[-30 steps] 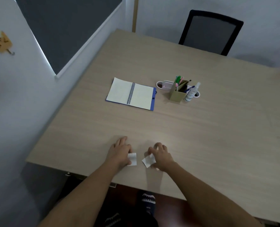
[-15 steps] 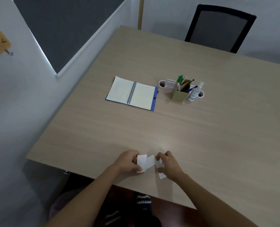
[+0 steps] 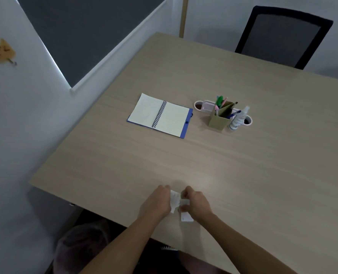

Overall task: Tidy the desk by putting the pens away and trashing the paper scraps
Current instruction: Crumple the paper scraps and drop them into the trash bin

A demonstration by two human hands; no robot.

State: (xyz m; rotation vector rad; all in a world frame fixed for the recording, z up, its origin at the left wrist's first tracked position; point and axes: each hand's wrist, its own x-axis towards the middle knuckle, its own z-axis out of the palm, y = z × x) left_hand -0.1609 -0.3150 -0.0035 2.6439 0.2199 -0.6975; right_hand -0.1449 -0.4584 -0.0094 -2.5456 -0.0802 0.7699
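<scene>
**Hands close together over paper scraps at near edge of tabletop**

Both hands have drawn closer together since a second ago, when they lay apart with one scrap under each; they now meet just inside the near edge of the tabletop (image 3: 243, 175). The left hand (image 3: 157, 200) has its fingers curled around the left side of a white paper scrap (image 3: 175, 196) that stands up between the two hands. The right hand (image 3: 196, 203) pinches a smaller scrap (image 3: 184, 202) with its fingers, pressed against the first. A third scrap (image 3: 186, 216) sits just below the right hand, near the tabletop's near edge; whether the hand grips it or it lies loose cannot be told.

Well apart from the hands, toward the middle of the tabletop, an open spiral notebook (image 3: 160, 115) with blue covers lies flat, lined pages up. To its right stands a tan pen holder (image 3: 218, 120) with pens (image 3: 219, 100) sticking out of it, green and pink among them. A small white spray bottle (image 3: 238, 119) stands just beside the holder on its right, and a white oval tray (image 3: 200, 105) lies behind both.

A black mesh-backed chair (image 3: 282, 36) sits at the far edge of the tabletop. On the wall beyond the left edge hangs an orange cat-shaped hook (image 3: 2, 51), beside a dark window (image 3: 85, 32).
</scene>
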